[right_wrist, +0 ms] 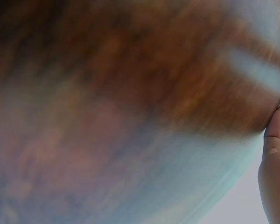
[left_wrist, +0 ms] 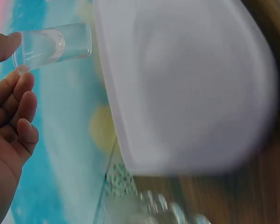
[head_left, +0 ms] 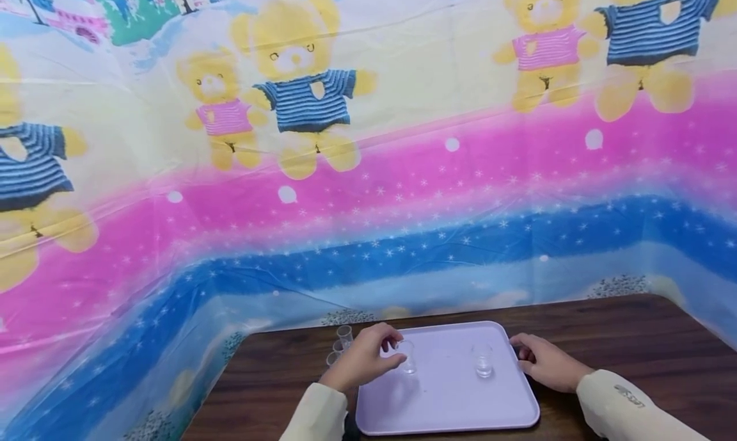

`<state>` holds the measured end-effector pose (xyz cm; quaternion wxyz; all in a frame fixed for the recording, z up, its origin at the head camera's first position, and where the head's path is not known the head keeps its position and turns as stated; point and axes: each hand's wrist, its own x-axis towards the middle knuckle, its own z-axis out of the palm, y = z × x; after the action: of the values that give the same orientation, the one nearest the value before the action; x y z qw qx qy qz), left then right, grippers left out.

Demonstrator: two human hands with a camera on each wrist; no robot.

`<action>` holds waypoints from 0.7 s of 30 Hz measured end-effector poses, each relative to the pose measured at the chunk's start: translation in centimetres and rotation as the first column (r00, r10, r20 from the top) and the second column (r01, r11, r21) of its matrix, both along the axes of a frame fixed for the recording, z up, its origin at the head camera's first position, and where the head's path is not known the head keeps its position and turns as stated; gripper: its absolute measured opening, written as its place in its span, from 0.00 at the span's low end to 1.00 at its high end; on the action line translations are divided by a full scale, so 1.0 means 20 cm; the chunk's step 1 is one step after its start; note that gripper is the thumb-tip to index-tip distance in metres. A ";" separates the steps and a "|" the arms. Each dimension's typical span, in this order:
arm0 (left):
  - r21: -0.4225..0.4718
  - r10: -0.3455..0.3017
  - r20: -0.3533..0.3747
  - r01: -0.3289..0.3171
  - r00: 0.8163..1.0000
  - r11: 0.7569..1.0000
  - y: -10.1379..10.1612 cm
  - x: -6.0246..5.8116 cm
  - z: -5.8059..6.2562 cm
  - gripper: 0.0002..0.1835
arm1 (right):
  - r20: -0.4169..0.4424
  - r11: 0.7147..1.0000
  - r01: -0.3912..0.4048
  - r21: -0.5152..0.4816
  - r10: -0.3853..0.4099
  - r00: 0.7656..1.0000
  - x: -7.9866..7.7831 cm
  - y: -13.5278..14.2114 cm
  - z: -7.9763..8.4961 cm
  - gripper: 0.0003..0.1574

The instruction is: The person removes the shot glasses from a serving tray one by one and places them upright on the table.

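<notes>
A small clear glass [head_left: 408, 358] is pinched near its rim between the thumb and fingers of my left hand [head_left: 368, 354]. In the left wrist view, the same glass [left_wrist: 53, 44] reaches out from the fingertips. It is over the left part of a pale lilac tray [head_left: 443, 409]; whether its base touches the tray I cannot tell. A second clear glass [head_left: 483, 362] stands on the tray's right half. My right hand [head_left: 547, 363] is at the tray's right edge, fingers loosely bent and holding nothing.
Several more clear glasses [head_left: 344, 335] stand on the dark wooden table [head_left: 622, 338] left of the tray, partly hidden behind my left hand. A printed bear-pattern cloth [head_left: 403, 172] hangs behind the table. The right wrist view is mostly blurred.
</notes>
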<state>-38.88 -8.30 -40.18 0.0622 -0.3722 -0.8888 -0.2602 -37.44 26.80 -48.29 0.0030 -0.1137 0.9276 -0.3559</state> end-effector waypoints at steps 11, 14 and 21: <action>0.017 0.041 -0.038 -0.040 0.998 0.999 -0.27 0.09 0.03 0.14 | -0.005 1.000 0.008 0.009 -0.008 1.000 0.00 -0.01 -0.01 0.22; 0.031 0.061 -0.068 -0.059 0.996 0.998 -0.34 0.13 0.04 0.12 | -0.008 1.000 0.008 0.010 -0.008 1.000 0.00 0.00 -0.02 0.23; 0.031 0.108 -0.128 -0.105 0.986 0.994 -0.54 0.23 0.03 0.12 | -0.005 1.000 0.004 0.008 -0.004 1.000 0.00 -0.01 -0.01 0.23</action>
<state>-34.32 -19.20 -39.63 0.1382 -0.3394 -0.8983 -0.2424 -37.52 26.61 -48.41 0.0005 -0.1126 0.9293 -0.3519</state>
